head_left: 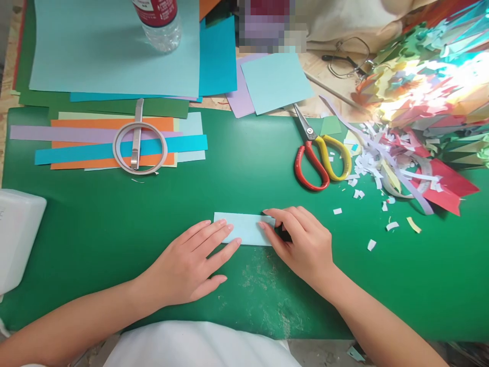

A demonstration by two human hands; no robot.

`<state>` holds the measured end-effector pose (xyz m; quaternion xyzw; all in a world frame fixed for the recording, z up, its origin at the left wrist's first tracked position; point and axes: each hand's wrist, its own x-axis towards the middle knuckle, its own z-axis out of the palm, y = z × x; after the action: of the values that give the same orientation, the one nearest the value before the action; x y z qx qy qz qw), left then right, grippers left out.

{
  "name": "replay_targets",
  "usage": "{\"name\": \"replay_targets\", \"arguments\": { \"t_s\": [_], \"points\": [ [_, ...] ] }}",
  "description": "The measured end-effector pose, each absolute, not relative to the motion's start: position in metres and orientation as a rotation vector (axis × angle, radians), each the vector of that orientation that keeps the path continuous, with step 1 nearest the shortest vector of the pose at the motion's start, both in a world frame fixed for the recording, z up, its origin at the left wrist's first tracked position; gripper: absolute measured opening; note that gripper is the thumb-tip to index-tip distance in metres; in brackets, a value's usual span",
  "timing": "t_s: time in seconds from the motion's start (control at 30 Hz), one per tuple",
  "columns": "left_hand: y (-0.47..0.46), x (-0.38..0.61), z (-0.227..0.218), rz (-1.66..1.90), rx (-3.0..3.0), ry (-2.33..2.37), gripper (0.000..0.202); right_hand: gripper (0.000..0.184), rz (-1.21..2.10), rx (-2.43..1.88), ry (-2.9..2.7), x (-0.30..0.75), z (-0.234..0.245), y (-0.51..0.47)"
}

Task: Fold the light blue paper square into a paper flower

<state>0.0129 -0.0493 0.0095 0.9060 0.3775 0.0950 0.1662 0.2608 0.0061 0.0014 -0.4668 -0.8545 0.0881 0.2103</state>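
two hands on the pale blue paper strip [244, 228]: left hand [191, 265] pressing flat with fingers spread, right hand [301, 244] pinching its right end, scissors [321, 155] lying beyond.

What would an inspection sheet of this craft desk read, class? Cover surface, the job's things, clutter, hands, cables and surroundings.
Surface: green mat, scuffed near the front edge.
Job's things: pale blue paper strip, flat on the mat.
Clutter: scissors, paper scraps, coloured strips under a tape ring.
Hands: left hand flat, fingertips on the strip's left end; right hand fingertips on its right end, grip unclear.
Cables: nothing seen.
Surroundings: stacked paper sheets, water bottle, glasses, heap of folded paper pieces, white box at the left edge.
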Motion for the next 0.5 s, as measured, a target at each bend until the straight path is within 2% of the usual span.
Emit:
{"name": "replay_targets", "arguments": {
  "t_s": [0.33,0.5],
  "points": [
    [-0.048,0.016,0.014,0.217,2.593,1.103,0.064,0.013,0.177,-1.375,-2.307,0.26,0.003,0.007],
    [-0.049,0.017,0.013,0.227,2.609,1.11,0.065,0.015,-0.038,-1.056,-2.357,0.253,0.009,-0.012]
  ]
}}
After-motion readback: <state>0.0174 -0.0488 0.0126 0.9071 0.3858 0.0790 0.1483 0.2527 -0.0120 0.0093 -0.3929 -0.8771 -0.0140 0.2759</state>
